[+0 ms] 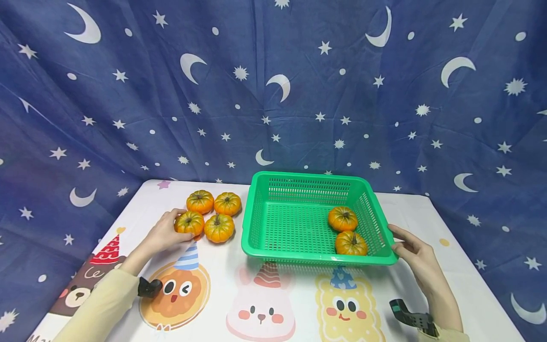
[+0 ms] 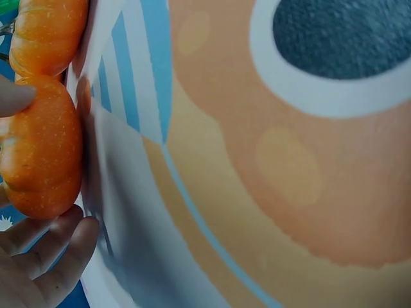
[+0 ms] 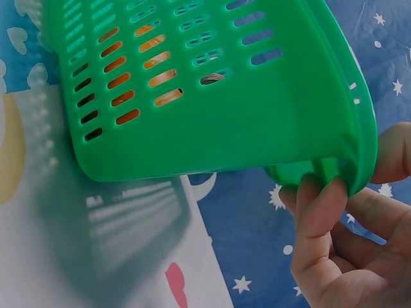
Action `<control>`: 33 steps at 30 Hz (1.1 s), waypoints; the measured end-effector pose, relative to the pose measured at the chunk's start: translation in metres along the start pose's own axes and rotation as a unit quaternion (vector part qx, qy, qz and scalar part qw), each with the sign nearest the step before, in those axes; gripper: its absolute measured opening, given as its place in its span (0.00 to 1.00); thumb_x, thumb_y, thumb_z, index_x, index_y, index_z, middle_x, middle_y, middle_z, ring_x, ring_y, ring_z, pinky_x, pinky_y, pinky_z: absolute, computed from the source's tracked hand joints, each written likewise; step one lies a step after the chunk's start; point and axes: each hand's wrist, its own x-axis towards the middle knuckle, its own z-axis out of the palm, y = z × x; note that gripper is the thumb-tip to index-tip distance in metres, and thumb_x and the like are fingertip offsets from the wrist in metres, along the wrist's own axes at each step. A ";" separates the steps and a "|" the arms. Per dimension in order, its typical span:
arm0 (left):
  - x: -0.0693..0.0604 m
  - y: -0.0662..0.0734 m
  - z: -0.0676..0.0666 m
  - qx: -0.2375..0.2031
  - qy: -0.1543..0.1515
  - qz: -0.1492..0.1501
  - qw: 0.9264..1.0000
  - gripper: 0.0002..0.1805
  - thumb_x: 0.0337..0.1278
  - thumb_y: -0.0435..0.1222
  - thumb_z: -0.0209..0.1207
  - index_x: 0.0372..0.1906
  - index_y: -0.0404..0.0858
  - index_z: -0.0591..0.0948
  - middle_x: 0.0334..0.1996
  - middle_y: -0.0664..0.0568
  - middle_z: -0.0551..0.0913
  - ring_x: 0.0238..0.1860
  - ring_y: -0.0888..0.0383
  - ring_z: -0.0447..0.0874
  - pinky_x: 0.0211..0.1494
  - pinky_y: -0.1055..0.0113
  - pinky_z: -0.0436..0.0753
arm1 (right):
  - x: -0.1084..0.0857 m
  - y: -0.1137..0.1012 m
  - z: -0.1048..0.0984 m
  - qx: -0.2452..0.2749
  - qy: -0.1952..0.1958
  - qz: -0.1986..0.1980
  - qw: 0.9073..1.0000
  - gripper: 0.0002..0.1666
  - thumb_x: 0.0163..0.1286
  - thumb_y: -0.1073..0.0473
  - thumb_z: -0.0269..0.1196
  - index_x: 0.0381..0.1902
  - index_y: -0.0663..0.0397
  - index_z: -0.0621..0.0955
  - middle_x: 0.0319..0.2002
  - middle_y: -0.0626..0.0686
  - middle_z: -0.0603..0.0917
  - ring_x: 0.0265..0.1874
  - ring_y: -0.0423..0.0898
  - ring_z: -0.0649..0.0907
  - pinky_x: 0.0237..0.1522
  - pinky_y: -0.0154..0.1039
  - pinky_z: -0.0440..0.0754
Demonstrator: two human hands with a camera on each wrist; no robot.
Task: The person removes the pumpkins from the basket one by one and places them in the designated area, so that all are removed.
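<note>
My left hand (image 1: 165, 232) has its thumb and fingers around the front-left pumpkin (image 1: 189, 223) of a group on the left of the table; the left wrist view shows the thumb on one side of that pumpkin (image 2: 43, 151) and fingers at the other. Touching or close beside it are more pumpkins (image 1: 219, 228). At the right, my right hand (image 1: 416, 259) grips the right rim of a green basket (image 1: 319, 258); in the right wrist view the fingers (image 3: 321, 208) curl under the basket's rim (image 3: 363, 122). Two pumpkins (image 1: 343, 219) lie in the basket's right side.
A white table (image 1: 222, 270) printed with cartoon figures lies under everything. Behind it hangs a blue curtain (image 1: 239, 95) with moons and stars. Dark wrist devices (image 1: 149, 288) are worn on both arms.
</note>
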 end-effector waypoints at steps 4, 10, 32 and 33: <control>0.000 -0.001 0.001 -0.001 -0.007 -0.005 1.000 0.41 0.45 0.41 0.67 0.65 0.30 0.64 0.53 0.27 0.70 0.53 0.34 0.73 0.58 0.36 0.71 | 0.000 0.000 0.001 -0.003 0.001 0.001 1.000 0.30 0.72 0.61 0.54 0.70 0.63 0.64 0.47 0.30 0.73 0.37 0.31 0.80 0.40 0.24 0.77; 0.000 -0.002 0.000 -0.008 -0.013 -0.009 1.000 0.43 0.47 0.43 0.68 0.66 0.31 0.62 0.55 0.26 0.69 0.54 0.33 0.72 0.59 0.35 0.71 | 0.000 -0.001 0.001 -0.002 0.002 -0.002 1.000 0.30 0.71 0.62 0.54 0.70 0.64 0.64 0.48 0.30 0.73 0.36 0.31 0.80 0.39 0.25 0.77; -0.004 0.007 -0.018 -0.044 0.019 0.020 0.999 0.42 0.52 0.46 0.66 0.68 0.32 0.62 0.60 0.28 0.70 0.55 0.33 0.75 0.55 0.42 0.75 | 0.001 0.001 0.000 0.000 -0.002 -0.003 1.000 0.31 0.72 0.61 0.54 0.70 0.63 0.64 0.47 0.30 0.74 0.37 0.31 0.80 0.40 0.24 0.77; -0.003 0.008 -0.019 -0.044 0.022 0.022 0.999 0.42 0.52 0.46 0.65 0.68 0.32 0.62 0.60 0.28 0.70 0.56 0.33 0.75 0.55 0.42 0.75 | 0.001 0.001 0.000 -0.001 -0.002 -0.004 1.000 0.31 0.72 0.61 0.54 0.70 0.63 0.64 0.47 0.30 0.74 0.37 0.31 0.80 0.40 0.24 0.77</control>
